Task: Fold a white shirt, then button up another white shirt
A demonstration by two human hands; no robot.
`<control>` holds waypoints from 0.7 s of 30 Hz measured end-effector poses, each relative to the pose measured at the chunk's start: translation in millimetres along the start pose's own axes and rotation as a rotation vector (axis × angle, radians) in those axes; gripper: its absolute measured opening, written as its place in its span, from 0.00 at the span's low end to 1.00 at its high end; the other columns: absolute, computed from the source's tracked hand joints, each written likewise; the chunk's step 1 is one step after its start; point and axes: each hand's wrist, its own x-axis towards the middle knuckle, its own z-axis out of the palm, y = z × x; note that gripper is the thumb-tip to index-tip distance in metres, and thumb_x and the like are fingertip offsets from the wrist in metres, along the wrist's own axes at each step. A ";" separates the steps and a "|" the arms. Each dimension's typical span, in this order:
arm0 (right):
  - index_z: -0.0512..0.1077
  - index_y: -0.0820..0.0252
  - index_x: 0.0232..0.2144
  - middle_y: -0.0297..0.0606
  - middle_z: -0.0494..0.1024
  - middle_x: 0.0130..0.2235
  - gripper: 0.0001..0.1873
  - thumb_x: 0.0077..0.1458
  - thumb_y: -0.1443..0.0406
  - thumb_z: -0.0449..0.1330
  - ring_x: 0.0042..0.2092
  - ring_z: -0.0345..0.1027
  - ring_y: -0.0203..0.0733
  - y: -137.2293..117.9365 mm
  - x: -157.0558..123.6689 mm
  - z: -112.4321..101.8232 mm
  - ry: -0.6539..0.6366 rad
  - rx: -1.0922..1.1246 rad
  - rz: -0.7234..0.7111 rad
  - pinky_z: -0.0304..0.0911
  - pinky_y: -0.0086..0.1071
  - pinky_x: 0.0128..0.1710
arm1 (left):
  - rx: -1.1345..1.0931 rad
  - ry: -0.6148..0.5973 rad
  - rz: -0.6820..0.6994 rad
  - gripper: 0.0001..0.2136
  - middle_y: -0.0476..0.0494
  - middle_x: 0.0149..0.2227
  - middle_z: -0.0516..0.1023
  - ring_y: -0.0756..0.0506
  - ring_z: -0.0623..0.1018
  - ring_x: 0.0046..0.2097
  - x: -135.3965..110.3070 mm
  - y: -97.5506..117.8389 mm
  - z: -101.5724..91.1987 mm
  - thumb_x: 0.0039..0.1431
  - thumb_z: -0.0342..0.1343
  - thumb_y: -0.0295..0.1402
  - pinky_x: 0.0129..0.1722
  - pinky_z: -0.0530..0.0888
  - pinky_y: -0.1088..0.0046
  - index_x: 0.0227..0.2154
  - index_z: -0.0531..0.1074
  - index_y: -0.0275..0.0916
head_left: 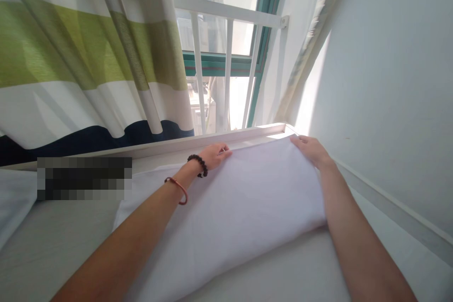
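A white folded cloth [247, 207] lies spread over a pale flat surface, its far edge close to a raised white ledge. My left hand [215, 155], with a dark bead bracelet [198, 165] and a reddish bangle [179, 189] on its arm, pinches the cloth's far edge near the middle. At the cloth's far right corner, my right hand [310, 150] has its thumb and fingers closed on the fabric. The cloth's near edge looks thick and rounded, with the layers beneath it hidden.
A white ledge [212, 140] runs along the far side, below white railings [228, 71] and a green-framed window. Striped curtains [134, 47] hang at the left. A white wall [389, 80] bounds the right. Another white cloth [16, 198] lies at far left beside a blurred-out patch.
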 end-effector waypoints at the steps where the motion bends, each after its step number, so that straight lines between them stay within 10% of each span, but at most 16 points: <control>1: 0.76 0.61 0.34 0.41 0.80 0.36 0.21 0.57 0.52 0.51 0.37 0.73 0.44 0.0 1.6 2.9 0.012 -0.030 0.000 0.65 0.29 0.32 | 0.014 -0.001 0.003 0.16 0.43 0.38 0.78 0.44 0.76 0.39 1.4 -1.9 -1.9 0.62 0.44 0.43 0.37 0.70 0.72 0.39 0.72 0.38; 21: 0.73 0.60 0.45 0.53 0.77 0.44 0.24 0.62 0.55 0.42 0.47 0.71 0.57 0.8 2.2 58.9 0.115 -0.561 0.142 0.63 0.47 0.44 | 0.370 0.093 -0.031 0.16 0.39 0.40 0.79 0.39 0.78 0.43 2.0 -8.9 21.1 0.67 0.38 0.38 0.40 0.69 0.65 0.39 0.70 0.39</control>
